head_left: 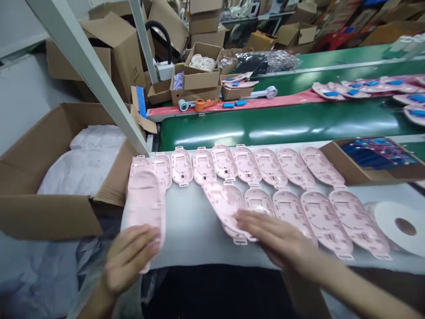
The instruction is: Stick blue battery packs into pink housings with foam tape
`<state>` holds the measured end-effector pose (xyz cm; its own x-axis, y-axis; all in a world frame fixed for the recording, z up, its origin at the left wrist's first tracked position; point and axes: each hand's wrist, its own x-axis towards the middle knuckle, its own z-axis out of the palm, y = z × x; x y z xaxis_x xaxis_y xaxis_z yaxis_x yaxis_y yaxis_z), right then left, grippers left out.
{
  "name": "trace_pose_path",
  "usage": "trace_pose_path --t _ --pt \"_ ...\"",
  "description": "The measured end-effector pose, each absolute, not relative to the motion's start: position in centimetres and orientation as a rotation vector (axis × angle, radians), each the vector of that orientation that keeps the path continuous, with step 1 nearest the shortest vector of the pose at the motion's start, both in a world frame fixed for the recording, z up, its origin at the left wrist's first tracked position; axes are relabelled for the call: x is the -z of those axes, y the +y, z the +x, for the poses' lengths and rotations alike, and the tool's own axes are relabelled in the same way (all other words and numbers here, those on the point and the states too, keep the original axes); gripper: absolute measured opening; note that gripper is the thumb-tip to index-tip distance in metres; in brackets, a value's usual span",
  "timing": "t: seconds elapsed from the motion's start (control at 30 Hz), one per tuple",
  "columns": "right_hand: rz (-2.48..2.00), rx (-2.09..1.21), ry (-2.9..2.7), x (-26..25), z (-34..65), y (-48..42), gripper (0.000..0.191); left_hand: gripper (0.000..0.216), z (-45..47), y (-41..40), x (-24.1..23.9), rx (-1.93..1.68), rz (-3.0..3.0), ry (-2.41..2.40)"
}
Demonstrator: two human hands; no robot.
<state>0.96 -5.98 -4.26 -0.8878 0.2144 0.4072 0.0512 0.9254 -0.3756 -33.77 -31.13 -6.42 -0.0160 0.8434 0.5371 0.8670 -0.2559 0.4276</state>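
My left hand (131, 257) is closed round the lower end of a long pink plastic shell (144, 199), which is blurred and may be more than one piece. It stands over the left end of the rows. Tilted in my right hand (275, 235) is another pink plastic shell (222, 204), its near end between the fingers and a hidden thumb. That piece overlaps a shell lying beneath it. Rounded pink shells with end loops, inner side up, form a back row (244, 164) and a shorter front row (318, 217); a few carry small dark parts.
On the left stands an open carton (46, 217) with white wrapping. A box of blue parts with red wires (358, 164) and a white roll (395, 226) sit at the right. Beyond runs a green conveyor (232, 128). A slanted metal post (89, 71) rises on the left.
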Motion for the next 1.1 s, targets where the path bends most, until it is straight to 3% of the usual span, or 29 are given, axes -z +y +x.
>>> trace_pose_path --t 0.1,0.23,0.57,0.8,0.97,1.1 --pt "-0.135 -0.409 -2.574 9.4 1.8 -9.9 0.048 0.049 -29.2 -29.7 11.1 1.052 -2.403 -1.679" --pt "-0.127 -0.211 -2.542 11.3 0.0 -13.5 0.038 0.048 -27.6 -29.0 14.9 0.969 -2.361 -1.782" --pt "-0.284 -0.084 -2.736 16.0 -2.4 -14.0 0.04 0.064 -27.4 -28.4 17.6 0.88 -2.435 -2.019" --pt "-0.331 -0.247 -2.756 14.9 -2.5 -14.3 0.041 0.057 -27.9 -27.9 16.4 0.845 -2.55 -2.001" --pt "-0.248 -0.268 -2.692 12.6 -2.1 -12.8 0.039 0.063 -29.4 -30.0 12.1 0.758 -2.595 -2.082" --pt "-0.064 -0.335 -2.62 9.3 -4.1 -8.5 0.027 0.039 -36.4 -30.8 6.9 0.846 -2.39 -2.093"
